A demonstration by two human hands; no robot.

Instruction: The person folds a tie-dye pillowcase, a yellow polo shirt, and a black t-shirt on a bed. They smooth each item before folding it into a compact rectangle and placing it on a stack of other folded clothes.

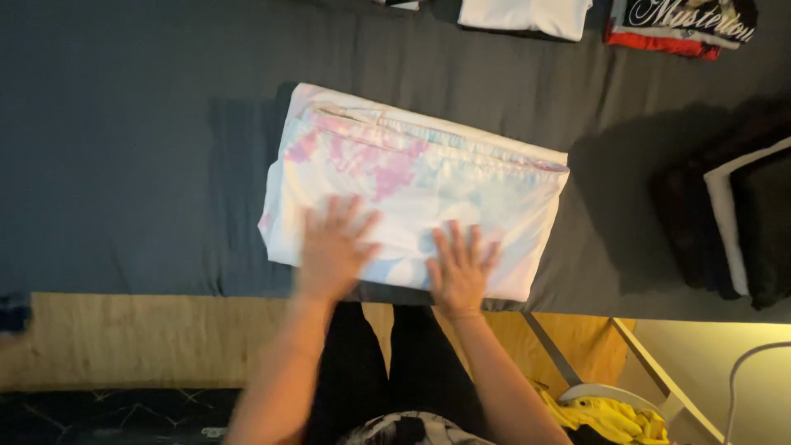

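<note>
A folded tie-dye garment (428,185), white with pink and pale blue patches, lies on a dark grey sheet (132,165). My left hand (334,247) rests flat on its near left part, fingers spread. On its near edge, toward the middle, my right hand (461,268) lies flat too, fingers apart. Neither hand grips anything.
Along the far edge sit a folded white garment (527,15) and a black-and-red printed one (680,23). A stack of dark and white folded clothes (741,222) lies at the right. Below the sheet's near edge are a wooden floor (124,338), a white rack (634,371) and yellow cloth (610,416).
</note>
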